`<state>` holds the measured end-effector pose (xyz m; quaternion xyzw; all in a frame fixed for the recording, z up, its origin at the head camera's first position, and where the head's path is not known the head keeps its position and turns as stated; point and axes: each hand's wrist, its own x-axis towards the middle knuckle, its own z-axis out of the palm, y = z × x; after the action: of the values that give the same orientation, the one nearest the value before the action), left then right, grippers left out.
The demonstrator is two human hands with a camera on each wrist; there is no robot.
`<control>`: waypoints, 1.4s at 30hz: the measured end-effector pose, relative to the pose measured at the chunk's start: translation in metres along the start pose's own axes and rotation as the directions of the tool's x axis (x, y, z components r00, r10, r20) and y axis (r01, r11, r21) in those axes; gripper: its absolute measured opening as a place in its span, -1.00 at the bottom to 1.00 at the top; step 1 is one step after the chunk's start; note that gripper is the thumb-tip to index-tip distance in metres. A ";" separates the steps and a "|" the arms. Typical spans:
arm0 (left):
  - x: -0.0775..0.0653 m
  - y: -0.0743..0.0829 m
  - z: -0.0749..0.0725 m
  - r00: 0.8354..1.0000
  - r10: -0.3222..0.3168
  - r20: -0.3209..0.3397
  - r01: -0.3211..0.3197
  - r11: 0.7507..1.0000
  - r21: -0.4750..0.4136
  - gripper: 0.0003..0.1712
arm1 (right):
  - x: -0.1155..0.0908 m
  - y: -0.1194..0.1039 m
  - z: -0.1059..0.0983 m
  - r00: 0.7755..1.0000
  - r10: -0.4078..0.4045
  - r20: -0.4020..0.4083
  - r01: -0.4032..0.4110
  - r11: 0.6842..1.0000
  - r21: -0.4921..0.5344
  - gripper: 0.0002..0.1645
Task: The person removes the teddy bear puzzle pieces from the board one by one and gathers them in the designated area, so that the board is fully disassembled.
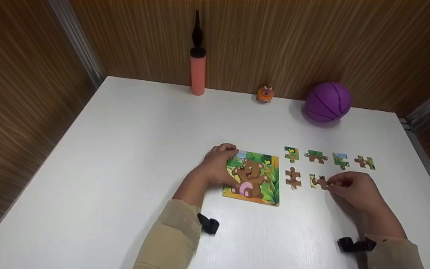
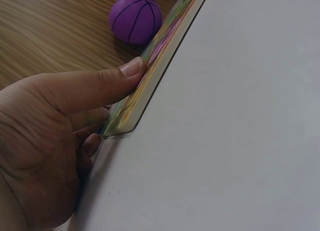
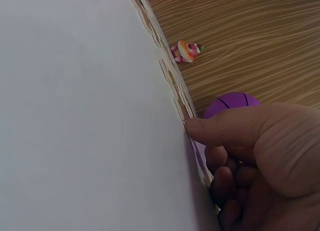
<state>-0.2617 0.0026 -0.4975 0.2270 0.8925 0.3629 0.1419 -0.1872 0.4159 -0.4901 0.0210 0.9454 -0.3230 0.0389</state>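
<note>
A square bear picture puzzle board lies on the white table, and my left hand holds it by its left side. In the left wrist view the thumb rests on the board's top face, with the other fingers partly hidden beyond its edge. To the board's right, my right hand pinches a brown and green jigsaw piece by its right end, low over the tabletop. Beside that piece lies a brown jigsaw piece. Several more pieces form a row behind, among them a green-brown one.
A purple ball sits at the back right of the table. Left of it stands a small orange figurine. A pink hand pump with a black top stands by the wood-grain back wall.
</note>
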 end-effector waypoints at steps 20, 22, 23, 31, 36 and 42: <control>0.002 -0.001 0.000 1.000 0.014 0.002 -0.014 1.000 0.001 0.36 | -0.015 -0.070 0.027 0.973 -0.220 -0.067 0.220 0.975 0.001 -0.78; 0.002 0.000 0.000 1.000 0.007 0.003 -0.007 1.000 -0.006 0.37 | -0.017 -0.078 0.032 0.966 -0.255 -0.047 0.255 0.967 -0.008 -0.80; 0.002 0.001 0.000 1.000 0.003 0.003 -0.003 1.000 -0.009 0.37 | -0.018 -0.082 0.034 0.963 -0.269 -0.033 0.269 0.963 -0.009 -0.81; 0.005 0.004 0.005 0.999 -0.029 -0.038 0.030 0.999 0.017 0.31 | -0.026 -0.102 0.051 0.954 -0.278 0.109 0.279 0.960 0.011 -0.71; 0.007 0.006 0.008 0.998 -0.031 -0.062 0.034 0.998 0.053 0.33 | -0.028 -0.109 0.058 0.942 -0.284 0.179 0.282 0.959 0.039 -0.59; 0.007 0.007 0.010 0.997 -0.041 -0.064 0.046 0.996 0.074 0.33 | -0.028 -0.112 0.065 0.931 -0.279 0.237 0.273 0.960 0.056 -0.50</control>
<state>-0.2618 0.0164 -0.4997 0.2012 0.9144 0.3326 0.1132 -0.1621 0.2876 -0.4707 -0.1513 0.9233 -0.3359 0.1083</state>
